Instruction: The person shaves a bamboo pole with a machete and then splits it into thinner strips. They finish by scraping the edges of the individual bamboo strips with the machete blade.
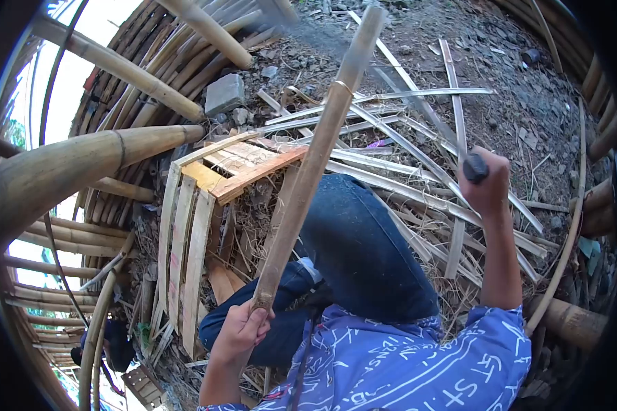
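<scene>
Left hand (243, 329) closed around the lower end of a long bamboo pole (308, 171), which rises steeply from about 7 o'clock toward 12 o'clock, upper end blurred near the top edge. Right hand (487, 183) raised at about 2 o'clock, fist clamped on a dark handle (476, 168); blade itself too blurred to see clearly, only a grey streak running up and left toward the pole's top. Below the pole, a bent knee in blue jeans (363, 253), and at the bottom edge a blue patterned shirt (404, 363). At about 9 o'clock from the pole, a small wooden pallet (212, 198) leaning on the ground, with a grey stone block (225, 94) above it at 11 o'clock. Thin split bamboo strips (404, 144) scattered over the dirt from the centre to 3 o'clock. Thick bamboo poles (82, 161) stacked around the left rim. Probably a splitting or trimming stroke on the pole: best done with the pole kept steady and firmly braced against the ground, left hand kept low and well away from the struck end, stroke aimed along the grain and not across, knee kept out of the path. Risk of a glancing blow on such a round, smooth surface, so a controlled swing seems wiser than a strong one.
</scene>
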Action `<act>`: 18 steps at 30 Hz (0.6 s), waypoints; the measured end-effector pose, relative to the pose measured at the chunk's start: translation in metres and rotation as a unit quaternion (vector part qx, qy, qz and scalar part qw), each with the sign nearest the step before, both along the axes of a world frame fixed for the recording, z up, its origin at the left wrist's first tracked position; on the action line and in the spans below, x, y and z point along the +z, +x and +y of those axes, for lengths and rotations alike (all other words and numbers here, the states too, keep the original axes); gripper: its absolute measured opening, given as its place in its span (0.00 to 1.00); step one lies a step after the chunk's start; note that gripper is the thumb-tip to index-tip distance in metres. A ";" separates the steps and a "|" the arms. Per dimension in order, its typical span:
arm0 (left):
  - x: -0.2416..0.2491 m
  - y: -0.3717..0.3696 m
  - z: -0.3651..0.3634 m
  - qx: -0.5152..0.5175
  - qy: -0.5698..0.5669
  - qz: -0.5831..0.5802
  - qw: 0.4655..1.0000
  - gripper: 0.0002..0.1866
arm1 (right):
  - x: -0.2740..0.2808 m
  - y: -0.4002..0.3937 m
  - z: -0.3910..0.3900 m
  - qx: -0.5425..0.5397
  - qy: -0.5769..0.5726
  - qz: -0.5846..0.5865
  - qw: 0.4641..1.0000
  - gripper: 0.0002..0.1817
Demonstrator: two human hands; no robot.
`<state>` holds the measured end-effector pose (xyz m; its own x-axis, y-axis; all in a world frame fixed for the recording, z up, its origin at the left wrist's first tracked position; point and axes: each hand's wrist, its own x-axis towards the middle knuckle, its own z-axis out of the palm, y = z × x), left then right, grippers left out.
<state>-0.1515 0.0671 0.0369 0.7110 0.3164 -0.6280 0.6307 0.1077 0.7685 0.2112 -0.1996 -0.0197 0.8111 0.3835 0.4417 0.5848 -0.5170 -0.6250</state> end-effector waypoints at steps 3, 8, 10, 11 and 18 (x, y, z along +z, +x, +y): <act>-0.001 0.009 -0.008 -0.026 0.019 0.009 0.999 0.11 | 0.021 -0.007 0.025 0.061 -0.061 -0.100 0.991 0.07; -0.012 0.004 -0.010 -0.059 0.088 0.002 0.994 0.08 | 0.030 -0.009 0.045 0.108 -0.158 -0.120 0.974 0.09; -0.022 -0.004 -0.006 -0.081 0.129 0.005 0.988 0.08 | 0.026 -0.003 0.046 0.115 -0.163 -0.131 0.971 0.10; -0.027 -0.009 -0.004 -0.100 0.172 0.007 0.980 0.08 | 0.020 0.002 0.045 0.101 -0.166 -0.134 0.972 0.09; -0.044 -0.039 0.001 -0.152 0.269 -0.044 0.950 0.07 | -0.001 0.024 0.040 0.065 -0.156 -0.170 0.971 0.11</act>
<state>-0.1908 0.0683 -0.0068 0.8627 0.3467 -0.3682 0.5015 -0.4916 0.7119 0.2348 -0.1601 -0.0208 0.5743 0.6312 0.5213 0.8030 -0.5584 -0.2084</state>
